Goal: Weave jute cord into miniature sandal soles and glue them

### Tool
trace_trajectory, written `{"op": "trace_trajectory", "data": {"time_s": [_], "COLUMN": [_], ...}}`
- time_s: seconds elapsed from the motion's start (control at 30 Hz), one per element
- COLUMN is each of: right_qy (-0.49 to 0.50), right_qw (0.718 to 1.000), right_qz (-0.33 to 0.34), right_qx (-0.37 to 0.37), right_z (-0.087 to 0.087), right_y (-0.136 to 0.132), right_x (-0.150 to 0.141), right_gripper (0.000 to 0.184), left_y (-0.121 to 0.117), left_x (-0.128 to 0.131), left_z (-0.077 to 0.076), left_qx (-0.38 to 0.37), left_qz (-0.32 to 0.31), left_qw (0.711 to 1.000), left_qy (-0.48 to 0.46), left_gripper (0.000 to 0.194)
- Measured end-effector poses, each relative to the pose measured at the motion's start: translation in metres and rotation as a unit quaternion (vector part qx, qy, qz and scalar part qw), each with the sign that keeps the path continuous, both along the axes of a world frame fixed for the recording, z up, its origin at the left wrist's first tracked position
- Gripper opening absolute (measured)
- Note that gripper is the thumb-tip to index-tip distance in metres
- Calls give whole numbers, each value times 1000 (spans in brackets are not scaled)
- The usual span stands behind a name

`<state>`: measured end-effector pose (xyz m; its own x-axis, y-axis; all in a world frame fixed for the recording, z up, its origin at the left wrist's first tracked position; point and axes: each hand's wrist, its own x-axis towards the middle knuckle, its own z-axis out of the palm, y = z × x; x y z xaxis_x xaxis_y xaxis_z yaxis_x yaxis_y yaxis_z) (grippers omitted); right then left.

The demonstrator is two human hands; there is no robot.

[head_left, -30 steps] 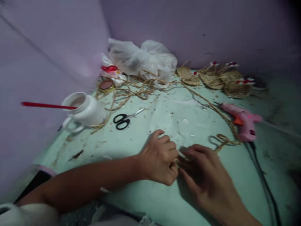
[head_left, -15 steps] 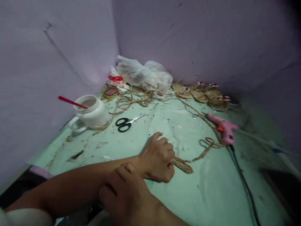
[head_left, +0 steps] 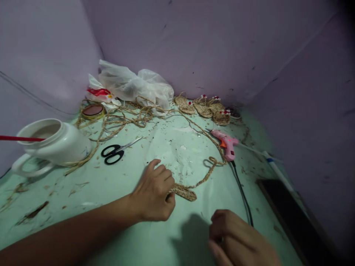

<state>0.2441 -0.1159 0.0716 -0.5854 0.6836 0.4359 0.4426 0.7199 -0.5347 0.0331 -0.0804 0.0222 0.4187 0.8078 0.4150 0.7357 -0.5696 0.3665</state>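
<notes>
My left hand (head_left: pixel 154 192) rests on the green table (head_left: pixel 116 207) with its fingers curled, pinching one end of a small flat coil of braided jute (head_left: pixel 183 192). A tail of braid (head_left: pixel 206 173) runs from the coil up toward the pink glue gun (head_left: pixel 226 143). My right hand (head_left: pixel 238 240) hovers low at the bottom edge, right of the coil and not touching it; its fingers are curled and nothing shows in them.
Black-handled scissors (head_left: pixel 113 152) lie left of centre. A white jar (head_left: pixel 54 142) with a red stick (head_left: pixel 19 139) stands at the left. Loose jute twine (head_left: pixel 119 117), a plastic bag (head_left: pixel 133 85) and finished woven pieces (head_left: pixel 203 108) lie at the back. The gun's black cable (head_left: pixel 241 192) runs forward.
My right hand has moved from over my left forearm to the lower right, clear of the coil. The view has shifted right. My left hand keeps its hold on the coil.
</notes>
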Motion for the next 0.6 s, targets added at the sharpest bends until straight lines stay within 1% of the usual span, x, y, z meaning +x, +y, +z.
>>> {"op": "trace_trajectory", "data": {"time_s": [0.07, 0.13, 0.2, 0.27, 0.33, 0.47, 0.6], "right_qy": [-9, -31, -61, -71, -63, -45, -15], "right_qw": [998, 996, 994, 992, 989, 980, 976], "right_qz": [-56, -76, -68, -72, -106, -190, -213], "right_qx": [-24, -39, -55, -69, -78, -50, -48], "right_z": [-2, -6, -10, -14, -18, -18, -12], "right_y": [4, 7, 9, 12, 15, 33, 55], "right_x": [9, 15, 23, 32, 39, 40, 31], "right_gripper": [14, 10, 13, 14, 12, 14, 25], "left_y": [0, 1, 0, -1, -2, -1, 1], "left_x": [0, 0, 0, -1, -1, -2, -5], "left_z": [-1, -1, -2, -2, -1, 1, 1], "left_qx": [-1, -5, -7, -2, 5, 1, -8], "left_qz": [-4, -8, -10, -9, -6, 28, 57], "left_qw": [1000, 1000, 1000, 1000, 999, 998, 997], "left_qy": [-3, -6, -14, -26, -39, -55, -53], "left_gripper": [3, 3, 3, 2, 2, 5, 5]}}
